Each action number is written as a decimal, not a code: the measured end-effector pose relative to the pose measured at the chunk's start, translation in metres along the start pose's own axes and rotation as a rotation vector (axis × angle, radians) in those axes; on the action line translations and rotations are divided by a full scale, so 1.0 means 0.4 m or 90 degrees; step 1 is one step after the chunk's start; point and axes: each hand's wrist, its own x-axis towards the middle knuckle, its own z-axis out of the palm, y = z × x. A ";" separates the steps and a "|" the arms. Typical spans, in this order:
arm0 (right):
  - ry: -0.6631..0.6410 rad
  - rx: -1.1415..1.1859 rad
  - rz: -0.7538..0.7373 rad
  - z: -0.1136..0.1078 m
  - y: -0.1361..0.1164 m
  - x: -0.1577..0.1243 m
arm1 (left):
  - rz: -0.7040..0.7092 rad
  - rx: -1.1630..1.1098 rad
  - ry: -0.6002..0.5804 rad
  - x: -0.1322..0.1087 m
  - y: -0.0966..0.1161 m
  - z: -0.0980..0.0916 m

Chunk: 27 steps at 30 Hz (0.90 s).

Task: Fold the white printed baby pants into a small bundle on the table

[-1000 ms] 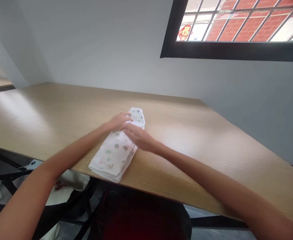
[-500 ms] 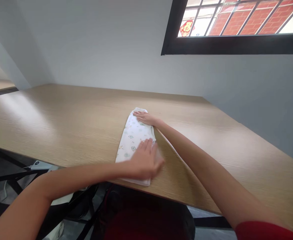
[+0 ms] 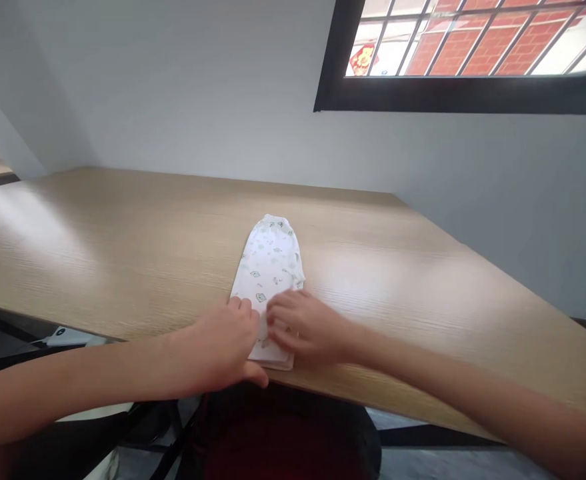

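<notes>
A folded white cloth garment (image 3: 267,260) with small green and grey prints lies flat on the table, its narrower, gathered end pointing away from me. Its near end reaches the table's front edge. My left hand (image 3: 230,340) is at the garment's lower left edge, fingers bent and the thumb held apart below them, near the table edge. Over the lower right part is my right hand (image 3: 307,325), slightly blurred, with its fingers loosely curled and a gap to the thumb. Both hands hide parts of the near end. Nothing shows gripped between the fingers of either hand.
The wooden table (image 3: 137,240) stretches to a grey wall (image 3: 197,100) with a dark-framed barred window (image 3: 423,93). Below the front edge are a dark seat (image 3: 293,427), black metal legs and a white box-like item (image 3: 65,336) on the left.
My right hand has come back from the garment's far end to its near right part. My left hand has moved left, off the middle to the left edge.
</notes>
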 end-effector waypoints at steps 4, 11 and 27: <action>0.112 -0.158 -0.031 0.062 -0.092 -0.114 | 0.077 0.082 0.113 0.016 0.051 0.086; 0.172 0.100 -0.098 0.001 -0.180 -0.191 | 0.259 0.035 0.305 -0.100 0.116 0.053; 0.201 -0.003 0.247 -0.075 0.243 0.101 | -0.069 -0.200 0.270 0.335 -0.241 0.029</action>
